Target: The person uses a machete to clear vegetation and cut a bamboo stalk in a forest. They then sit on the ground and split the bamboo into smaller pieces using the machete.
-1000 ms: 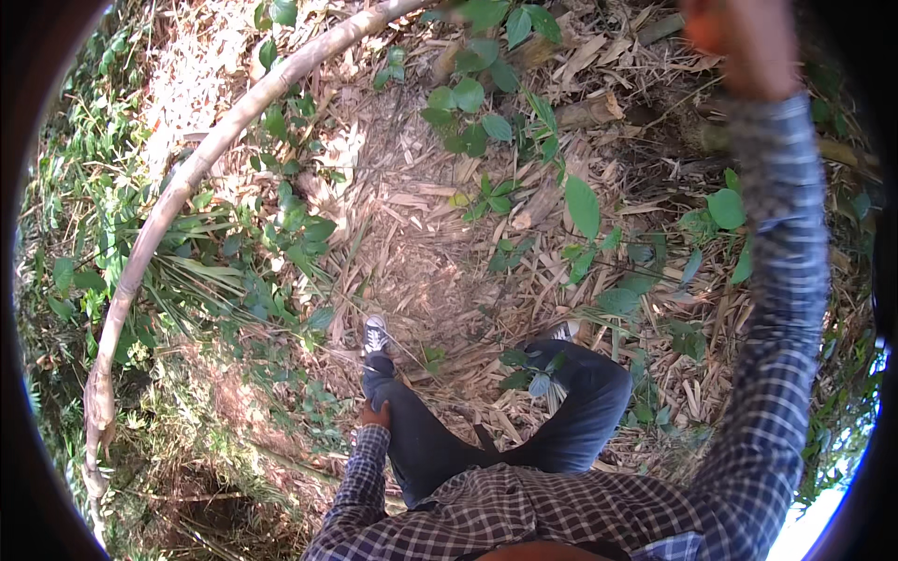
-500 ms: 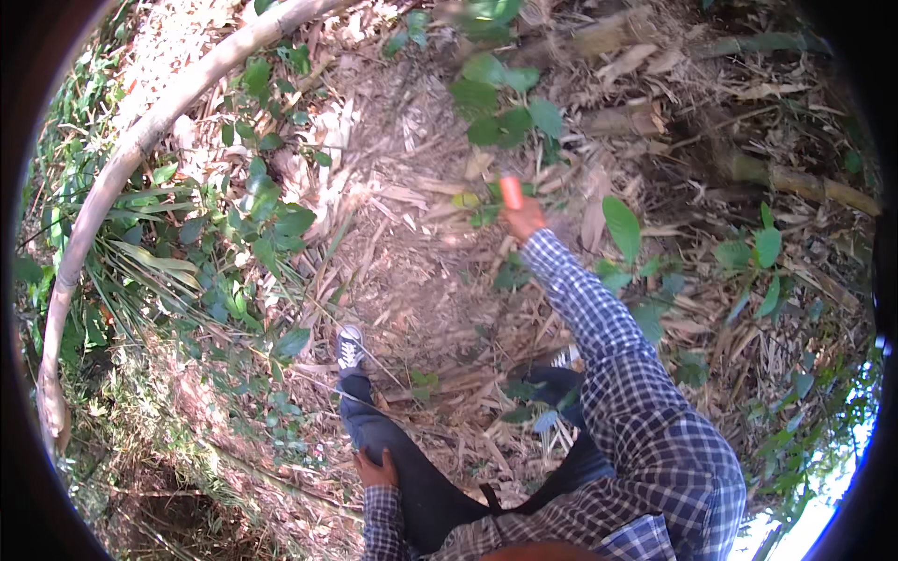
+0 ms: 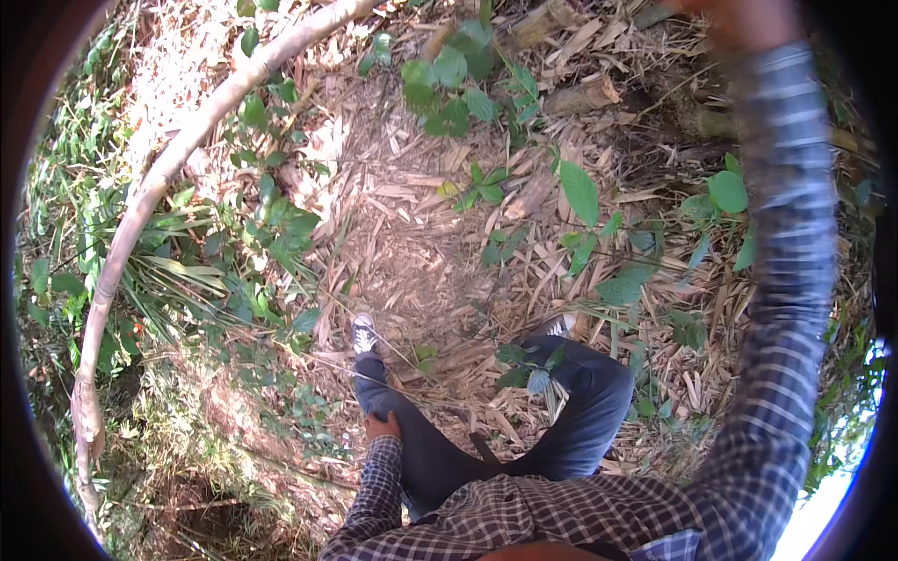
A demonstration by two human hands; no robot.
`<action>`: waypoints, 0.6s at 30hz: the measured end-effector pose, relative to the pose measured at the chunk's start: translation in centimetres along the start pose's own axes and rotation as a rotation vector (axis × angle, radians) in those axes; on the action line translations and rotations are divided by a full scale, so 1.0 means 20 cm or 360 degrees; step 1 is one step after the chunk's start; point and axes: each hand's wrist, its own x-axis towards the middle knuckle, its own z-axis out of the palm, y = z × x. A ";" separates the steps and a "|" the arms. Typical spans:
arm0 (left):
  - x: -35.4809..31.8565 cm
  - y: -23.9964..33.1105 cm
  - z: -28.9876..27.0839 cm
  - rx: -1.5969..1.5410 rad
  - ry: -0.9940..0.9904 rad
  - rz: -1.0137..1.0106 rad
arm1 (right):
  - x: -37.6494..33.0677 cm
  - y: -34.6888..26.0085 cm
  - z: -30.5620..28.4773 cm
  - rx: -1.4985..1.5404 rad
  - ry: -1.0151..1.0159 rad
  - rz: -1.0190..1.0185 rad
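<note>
My left hand point(image 3: 383, 427) rests on my left leg point(image 3: 412, 439) near the knee, its fingers laid against the dark trousers and holding nothing. At the upper right, my right hand point(image 3: 756, 22) is raised and smeared by motion, partly cut off by the picture's edge. It is closed on an orange handle point(image 3: 694, 5), of which only a blurred bit shows; the rest of the tool is out of view. Below and left of that hand, a leafy green seedling point(image 3: 486, 187) and a taller broad-leaved plant point(image 3: 580, 194) stand in the dry litter.
A long pale branch point(image 3: 140, 201) curves down the left side, beside green undergrowth point(image 3: 262, 224). Cut stems point(image 3: 582, 96) lie at the upper right. Dry leaf litter point(image 3: 402, 234) covers the ground around my shoes point(image 3: 365, 335). Thin stalks cross near my left leg.
My right hand has swung from the low plants in the middle up to the upper right, taking the orange handle along. My left hand stays on my leg.
</note>
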 end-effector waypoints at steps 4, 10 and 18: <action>-0.04 -0.02 0.02 0.0034 0.0037 -0.0122 | 0.08 0.35 0.07 -0.0480 -0.0031 0.0008; -0.04 -0.08 0.03 0.0015 0.0130 0.0015 | -0.74 1.42 0.99 -0.0621 -0.0184 0.1032; 0.01 -0.17 -0.04 -0.0024 0.0175 0.0030 | -0.62 1.07 0.79 0.0514 -0.0600 0.1744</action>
